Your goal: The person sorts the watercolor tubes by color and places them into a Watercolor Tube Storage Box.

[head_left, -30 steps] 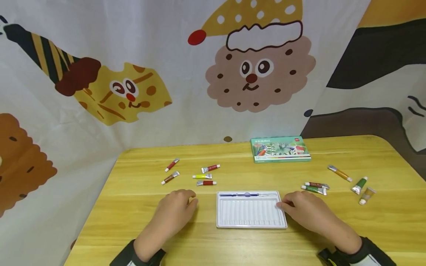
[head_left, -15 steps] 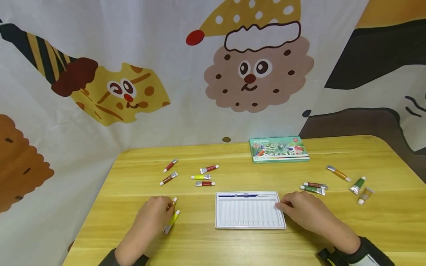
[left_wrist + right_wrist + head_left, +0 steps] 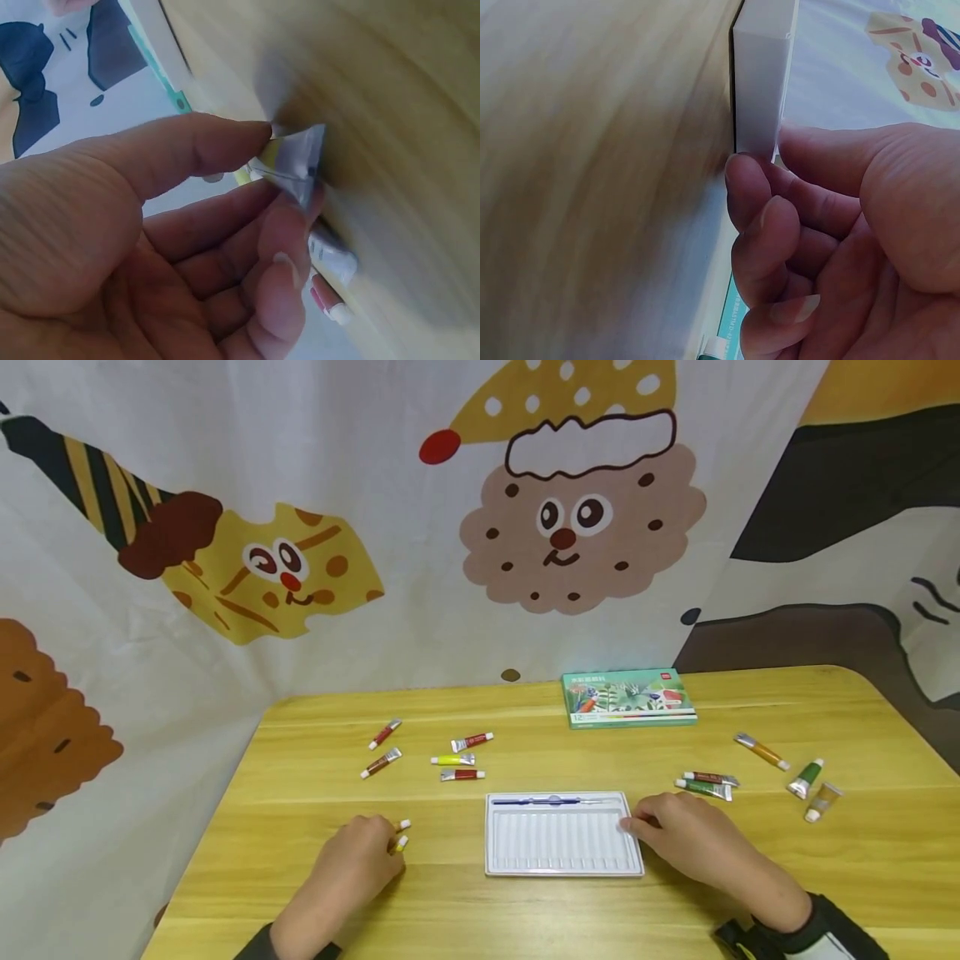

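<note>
My left hand (image 3: 352, 864) is over the table left of the tray. Its thumb and index finger pinch the silver crimped end of a yellow paint tube (image 3: 292, 161); in the head view only the tube's white-capped tip shows past the fingers. Right beside it pokes out the cap of an ochre paint tube (image 3: 403, 824), its body hidden by the hand. My right hand (image 3: 690, 835) grips the right edge of a white plastic tray (image 3: 562, 847), thumb on the rim and fingers at the side wall (image 3: 761, 90). A blue paintbrush (image 3: 536, 802) lies in the tray's top slot.
Several red, brown and yellow paint tubes (image 3: 453, 760) lie beyond the left hand. More tubes, green (image 3: 806, 778), ochre (image 3: 762, 751) and brown, lie to the right. A green paint box (image 3: 630, 698) stands at the back edge, before a printed curtain (image 3: 420, 635).
My left hand has drawn back leftward toward me, uncovering two tubes, then turned and taken the yellow paint tube by its end. The right hand stays on the tray.
</note>
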Demonstrator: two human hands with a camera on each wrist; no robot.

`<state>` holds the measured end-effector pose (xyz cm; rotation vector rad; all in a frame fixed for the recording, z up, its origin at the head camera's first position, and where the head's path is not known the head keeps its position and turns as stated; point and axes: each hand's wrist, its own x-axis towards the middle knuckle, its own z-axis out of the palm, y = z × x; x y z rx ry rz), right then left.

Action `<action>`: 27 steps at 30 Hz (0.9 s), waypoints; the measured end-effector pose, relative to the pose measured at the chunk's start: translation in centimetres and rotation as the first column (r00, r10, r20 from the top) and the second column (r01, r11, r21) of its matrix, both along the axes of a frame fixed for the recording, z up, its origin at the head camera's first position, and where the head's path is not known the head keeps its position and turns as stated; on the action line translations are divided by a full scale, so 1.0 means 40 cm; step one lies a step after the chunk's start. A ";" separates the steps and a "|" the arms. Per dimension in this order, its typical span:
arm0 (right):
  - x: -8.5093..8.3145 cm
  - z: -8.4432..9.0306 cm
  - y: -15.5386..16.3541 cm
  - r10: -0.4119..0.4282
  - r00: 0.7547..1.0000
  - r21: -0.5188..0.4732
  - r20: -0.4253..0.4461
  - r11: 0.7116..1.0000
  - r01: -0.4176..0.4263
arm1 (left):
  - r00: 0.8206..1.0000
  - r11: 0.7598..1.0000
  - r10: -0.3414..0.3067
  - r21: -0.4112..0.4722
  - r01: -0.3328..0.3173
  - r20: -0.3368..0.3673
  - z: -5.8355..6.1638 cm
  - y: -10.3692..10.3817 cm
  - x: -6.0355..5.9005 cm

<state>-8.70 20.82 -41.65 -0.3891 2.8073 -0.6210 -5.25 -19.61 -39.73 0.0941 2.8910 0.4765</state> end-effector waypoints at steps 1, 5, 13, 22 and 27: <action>-0.001 0.000 0.000 -0.001 1.000 0.001 0.002 1.000 0.001 | 1.000 1.000 -0.003 -0.004 0.003 -0.003 -0.001 0.002 0.000; -0.002 0.001 -0.002 -0.003 1.000 0.008 0.007 1.000 0.003 | 1.000 0.999 -0.011 -0.038 0.011 -0.014 -0.006 0.009 -0.002; -0.001 0.000 0.001 0.002 1.000 0.007 0.010 1.000 -0.002 | 0.999 0.999 -0.031 -0.045 0.030 -0.009 -0.003 0.013 -0.003; 0.000 0.001 0.001 0.001 1.000 0.004 0.009 1.000 -0.001 | 0.997 0.999 -0.042 -0.032 0.040 -0.063 -0.005 0.012 0.001; 0.001 -0.001 0.002 0.002 1.000 -0.002 0.005 1.000 -0.002 | 0.992 0.999 -0.048 0.012 0.050 -0.116 -0.001 0.025 0.002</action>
